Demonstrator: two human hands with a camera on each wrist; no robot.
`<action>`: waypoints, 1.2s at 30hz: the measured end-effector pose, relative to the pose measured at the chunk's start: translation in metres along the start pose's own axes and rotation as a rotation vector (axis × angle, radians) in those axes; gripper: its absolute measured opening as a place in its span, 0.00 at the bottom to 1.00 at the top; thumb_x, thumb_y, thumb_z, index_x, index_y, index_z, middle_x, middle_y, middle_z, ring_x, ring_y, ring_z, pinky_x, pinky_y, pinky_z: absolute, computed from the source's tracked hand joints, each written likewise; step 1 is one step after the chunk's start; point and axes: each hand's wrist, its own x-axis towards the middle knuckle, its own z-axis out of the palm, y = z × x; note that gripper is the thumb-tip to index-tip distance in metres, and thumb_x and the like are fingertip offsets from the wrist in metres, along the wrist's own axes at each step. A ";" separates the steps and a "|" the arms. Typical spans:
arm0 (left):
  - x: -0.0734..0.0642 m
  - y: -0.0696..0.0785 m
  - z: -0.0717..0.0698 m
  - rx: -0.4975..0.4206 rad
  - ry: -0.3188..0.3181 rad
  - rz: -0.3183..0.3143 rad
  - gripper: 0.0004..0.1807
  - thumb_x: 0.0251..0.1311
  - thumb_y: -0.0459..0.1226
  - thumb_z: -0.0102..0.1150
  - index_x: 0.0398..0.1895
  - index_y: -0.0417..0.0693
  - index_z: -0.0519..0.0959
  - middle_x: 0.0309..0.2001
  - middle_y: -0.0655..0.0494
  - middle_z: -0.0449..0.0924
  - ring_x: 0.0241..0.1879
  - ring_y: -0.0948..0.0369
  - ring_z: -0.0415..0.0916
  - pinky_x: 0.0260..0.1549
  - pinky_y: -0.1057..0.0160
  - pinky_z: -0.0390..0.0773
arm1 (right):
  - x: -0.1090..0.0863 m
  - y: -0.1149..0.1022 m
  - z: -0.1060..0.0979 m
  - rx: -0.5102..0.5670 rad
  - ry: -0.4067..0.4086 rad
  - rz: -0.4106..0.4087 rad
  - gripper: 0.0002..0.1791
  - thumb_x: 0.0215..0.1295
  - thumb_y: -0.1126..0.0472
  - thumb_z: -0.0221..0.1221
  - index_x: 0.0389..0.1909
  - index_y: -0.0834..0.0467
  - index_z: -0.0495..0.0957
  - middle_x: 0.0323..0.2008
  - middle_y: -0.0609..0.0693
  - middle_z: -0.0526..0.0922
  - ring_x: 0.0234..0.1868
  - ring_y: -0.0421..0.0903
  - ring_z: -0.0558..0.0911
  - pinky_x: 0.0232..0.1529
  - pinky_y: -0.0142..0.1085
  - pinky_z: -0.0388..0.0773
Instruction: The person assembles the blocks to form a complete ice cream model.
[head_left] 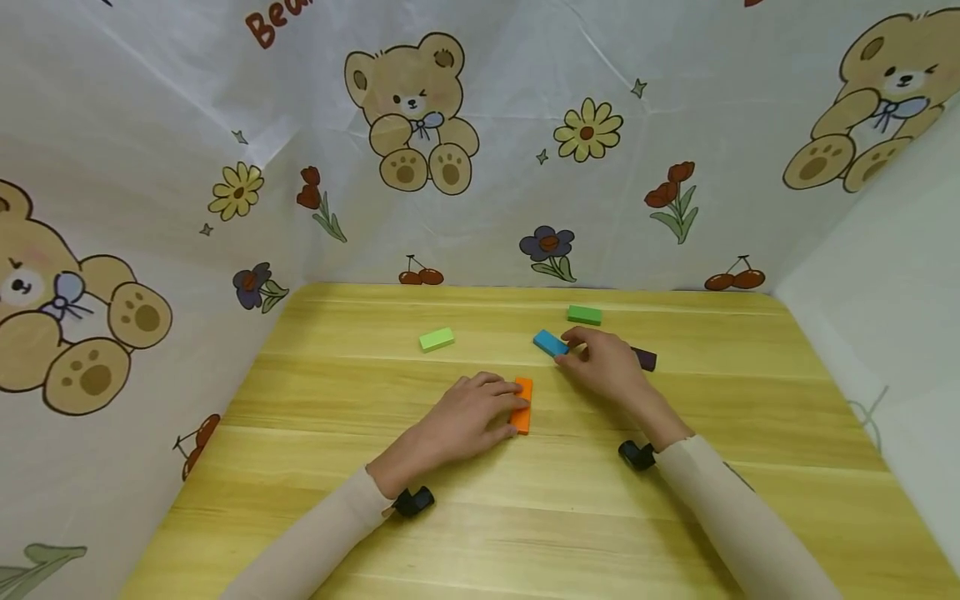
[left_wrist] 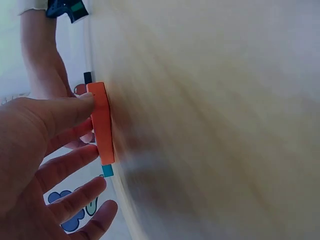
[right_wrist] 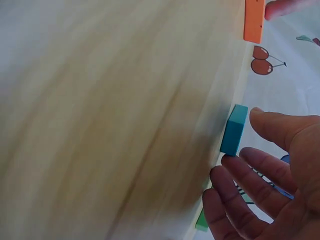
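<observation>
My left hand [head_left: 472,414] is at an orange block [head_left: 522,417] lying on the table. In the left wrist view its thumb rests against the near face of the orange block [left_wrist: 101,125], while a finger passes behind; the other fingers spread out. To the upper right, my right hand [head_left: 606,364] hovers at a blue block [head_left: 550,342]. In the right wrist view a narrow gap shows between its thumb and the blue block [right_wrist: 234,131], with the fingers extended beyond the block's lower end. Part of a dark block [head_left: 645,359] shows beyond the right hand.
A light green block [head_left: 437,339] lies left of the blue one. Farther back is a darker green block [head_left: 584,315]. The wooden table [head_left: 315,400] meets a bear-printed cloth [head_left: 495,208] at its back and left, and a white wall [head_left: 885,333] at the right.
</observation>
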 end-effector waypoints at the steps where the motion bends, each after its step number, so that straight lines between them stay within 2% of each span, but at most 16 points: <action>1: 0.000 0.000 0.000 0.001 -0.001 0.003 0.23 0.77 0.52 0.62 0.72 0.66 0.81 0.77 0.63 0.75 0.77 0.55 0.69 0.71 0.46 0.75 | 0.002 -0.001 0.001 -0.007 -0.001 0.001 0.23 0.73 0.48 0.68 0.63 0.55 0.84 0.54 0.55 0.91 0.48 0.54 0.89 0.48 0.52 0.86; 11: 0.001 0.000 0.000 -0.018 -0.009 -0.001 0.23 0.76 0.53 0.64 0.71 0.67 0.82 0.76 0.63 0.76 0.75 0.55 0.70 0.70 0.46 0.75 | 0.004 -0.004 0.001 -0.018 -0.014 0.008 0.18 0.73 0.51 0.69 0.59 0.53 0.86 0.52 0.54 0.91 0.49 0.54 0.90 0.48 0.54 0.86; 19: 0.003 0.004 0.001 0.005 -0.002 0.019 0.23 0.74 0.55 0.64 0.70 0.68 0.83 0.74 0.62 0.78 0.74 0.54 0.71 0.70 0.45 0.76 | 0.007 -0.004 0.002 -0.034 -0.023 -0.002 0.17 0.74 0.53 0.68 0.60 0.51 0.87 0.53 0.56 0.91 0.48 0.54 0.90 0.48 0.53 0.86; 30: 0.007 0.018 0.008 0.072 0.041 0.044 0.23 0.73 0.58 0.63 0.68 0.70 0.84 0.71 0.63 0.81 0.69 0.56 0.73 0.59 0.51 0.78 | 0.009 -0.006 0.003 -0.042 -0.036 -0.022 0.15 0.75 0.58 0.67 0.59 0.51 0.89 0.60 0.55 0.89 0.48 0.53 0.89 0.46 0.49 0.86; 36: 0.009 0.027 0.010 0.100 0.043 0.039 0.23 0.72 0.59 0.64 0.68 0.72 0.84 0.69 0.63 0.81 0.67 0.57 0.74 0.58 0.54 0.77 | 0.009 -0.006 0.004 -0.039 -0.036 -0.054 0.14 0.75 0.60 0.66 0.58 0.51 0.90 0.59 0.55 0.89 0.47 0.52 0.89 0.45 0.49 0.86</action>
